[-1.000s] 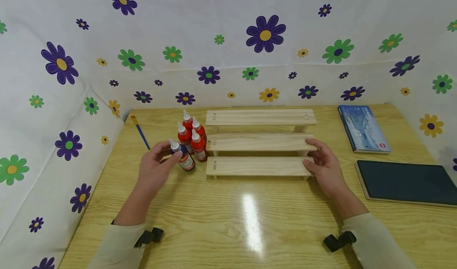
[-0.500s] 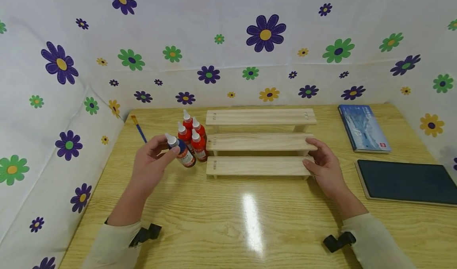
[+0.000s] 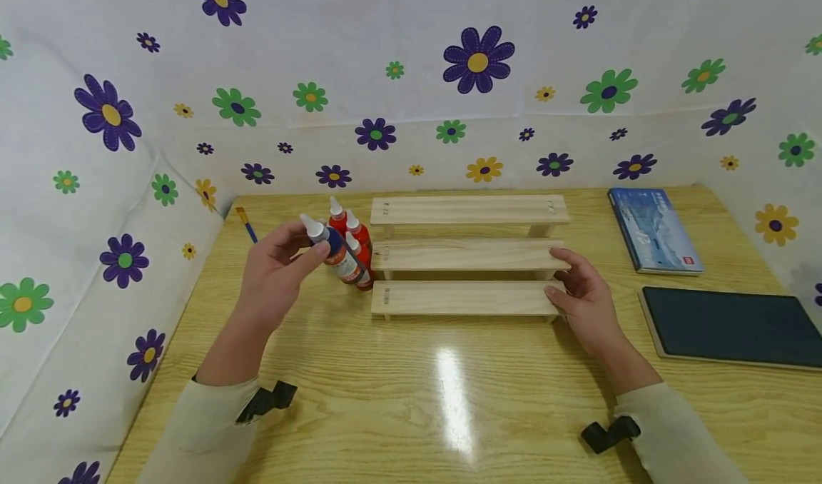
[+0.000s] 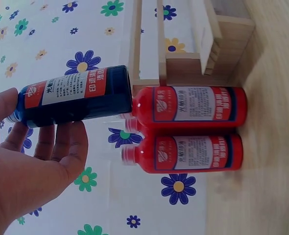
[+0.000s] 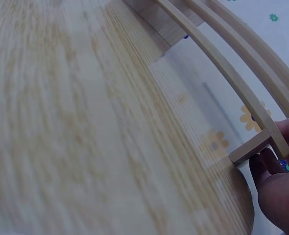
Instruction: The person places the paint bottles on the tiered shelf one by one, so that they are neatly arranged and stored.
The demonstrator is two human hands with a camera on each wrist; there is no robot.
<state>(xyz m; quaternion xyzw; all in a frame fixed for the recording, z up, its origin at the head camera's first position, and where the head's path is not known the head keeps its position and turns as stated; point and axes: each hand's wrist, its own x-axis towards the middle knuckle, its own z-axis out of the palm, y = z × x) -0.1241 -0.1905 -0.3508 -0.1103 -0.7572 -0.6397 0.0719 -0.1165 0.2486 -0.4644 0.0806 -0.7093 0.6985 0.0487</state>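
Flower-printed cloth backdrop (image 3: 411, 106), white, behind a wood-grain bench (image 3: 359, 398).

Left hand (image 3: 272, 280): thumb and fingers pinching the upper part of one stamp-ink bottle (image 3: 344, 261), dark blue, white nozzle cap. Bottle tilted, cap leaning towards the hand, base raised off the bench.

Just right of the left hand: red stamp-ink bottles (image 4: 192, 106), at least three, upright in a tight cluster; exact number hidden by the blue one.

Just beyond the left hand's knuckles: paintbrush (image 3: 246, 223), blue handle, partly out of sight.

Right of the cluster, between the two hands: stepped wooden rack (image 3: 467, 298), three planks, bare.

Right hand (image 3: 587, 298): gripping the rack's right end, thumb at the lowest plank, fingers at the middle one.

Right of the right hand, well apart: book (image 3: 658, 230), blue cover; nearer, a flat dark board (image 3: 732, 327).

Risks, as judged: a low swing of the blue bottle could topple its red neighbours, so closely packed; a grip this high could let the body slip or pivot; a tug by the right hand could skew the rack into the cluster.
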